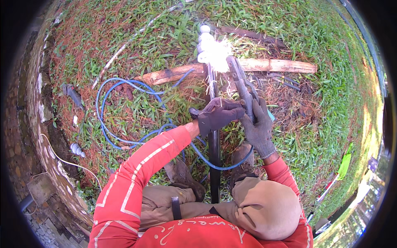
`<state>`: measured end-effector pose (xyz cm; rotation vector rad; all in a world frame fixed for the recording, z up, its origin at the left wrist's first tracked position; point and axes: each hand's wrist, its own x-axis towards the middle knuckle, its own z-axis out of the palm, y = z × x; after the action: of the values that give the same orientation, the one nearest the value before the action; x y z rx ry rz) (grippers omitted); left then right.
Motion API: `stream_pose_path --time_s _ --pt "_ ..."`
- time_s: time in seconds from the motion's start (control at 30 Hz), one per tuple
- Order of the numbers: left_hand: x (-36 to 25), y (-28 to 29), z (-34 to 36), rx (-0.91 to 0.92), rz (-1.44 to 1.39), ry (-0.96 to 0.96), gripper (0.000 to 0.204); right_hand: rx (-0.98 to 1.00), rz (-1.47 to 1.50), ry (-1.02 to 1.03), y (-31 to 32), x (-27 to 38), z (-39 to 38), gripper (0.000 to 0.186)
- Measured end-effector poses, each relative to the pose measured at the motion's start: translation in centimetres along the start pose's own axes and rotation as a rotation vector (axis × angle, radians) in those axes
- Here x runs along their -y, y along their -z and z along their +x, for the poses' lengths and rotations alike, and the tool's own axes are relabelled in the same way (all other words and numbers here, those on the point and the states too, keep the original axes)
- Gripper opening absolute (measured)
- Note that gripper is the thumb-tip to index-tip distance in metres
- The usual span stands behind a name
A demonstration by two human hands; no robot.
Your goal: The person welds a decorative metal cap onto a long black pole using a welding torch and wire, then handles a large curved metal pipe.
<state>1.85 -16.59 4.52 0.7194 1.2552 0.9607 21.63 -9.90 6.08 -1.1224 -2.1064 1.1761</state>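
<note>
My right hand, in a grey knitted glove, is wrapped round the handle of a long grey electrode holder. Its far end reaches toward a glaring white arc that throws sparks. Just left of the glare, a stack of pale rounded pieces stands at the far end of a black metal bar. The bar runs back between my feet. My left hand, in a dark glove, lies over the bar with fingers curled toward the holder; what they grip is hidden. The glare hides the contact point.
A peeled log lies crosswise by the bar. Blue cable loops over the grass on the left and passes under my right hand. Pliers-like tools rest right of the bar. A grey tool and ribbed piece lie near the stone edging.
</note>
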Motion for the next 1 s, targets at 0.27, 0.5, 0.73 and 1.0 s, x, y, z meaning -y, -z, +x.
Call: stream_pose_path --time_s 0.27,0.5,0.73,1.0 --pt "0.8 1.0 1.0 0.113 0.096 -0.075 0.033 0.012 -0.028 0.062 0.0 -0.1 0.2 0.052" --pt "0.4 0.7 0.7 0.114 0.000 -0.080 0.033 -0.013 -0.073 0.105 0.0 -1.1 0.4 0.052" --pt "-0.1 0.4 0.7 0.103 -0.033 0.027 0.038 -0.035 0.660 -0.513 -1.1 0.1 -1.1 0.048" --pt "0.6 1.2 1.0 0.164 0.145 -0.023 0.033 -0.043 0.214 -0.105 -1.1 -1.2 -0.7 0.046"
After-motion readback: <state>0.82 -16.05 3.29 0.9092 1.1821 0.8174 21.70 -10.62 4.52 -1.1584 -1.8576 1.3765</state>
